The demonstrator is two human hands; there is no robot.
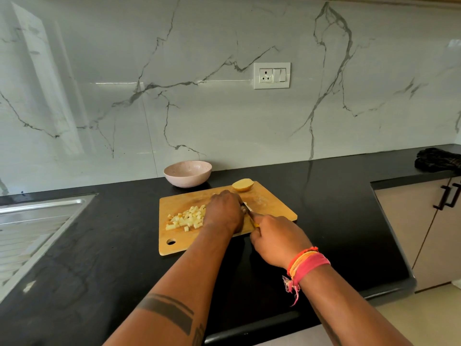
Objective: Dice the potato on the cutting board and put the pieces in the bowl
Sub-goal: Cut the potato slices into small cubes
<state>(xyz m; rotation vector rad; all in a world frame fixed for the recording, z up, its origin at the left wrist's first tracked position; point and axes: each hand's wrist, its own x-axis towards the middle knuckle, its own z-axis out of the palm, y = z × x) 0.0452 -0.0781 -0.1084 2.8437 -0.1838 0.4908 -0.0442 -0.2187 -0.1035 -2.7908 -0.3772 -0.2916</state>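
Head view shows the job roughly half done, as far as I can judge: a heap of small pale potato cubes (187, 218) lies on the left half of the wooden cutting board (272, 208), while an uncut potato half (243, 185), skin still on and cut face up, waits at the board's far edge near its far right corner. The pink bowl (187, 173) stands on the black worktop (99, 245) just beyond the board's far left corner, by the back wall, and no pieces show inside it, so the transfer is all still to do. The left hand (224, 212) is arched over the middle of the board, its fingers curled down onto something hidden beneath it, probably the piece being cut; what they hold I cannot tell. The right hand (275, 239), at the board's near edge, is wrapped tight round the yellow handle of a knife (248, 211), whose blade runs under the left hand. The cubes look fairly even, creamy white, some with yellow skin edges.
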